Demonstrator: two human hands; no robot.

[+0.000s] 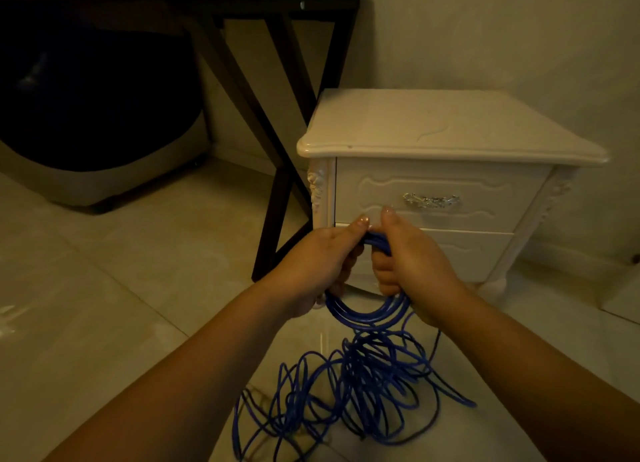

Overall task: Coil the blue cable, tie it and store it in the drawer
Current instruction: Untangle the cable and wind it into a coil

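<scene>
Blue cable [367, 314]: several loops gripped by left hand [320, 259] and right hand [414, 253], remainder tangled on floor [104, 323] below hands; closed drawer [433, 195] just beyond.

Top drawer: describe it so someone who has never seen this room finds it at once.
Start at the cream nightstand beside the dark table frame. Two drawers stack on its front; the top drawer sits directly under the nightstand's top. It alone shows an ornate silver handle at its middle.
</scene>
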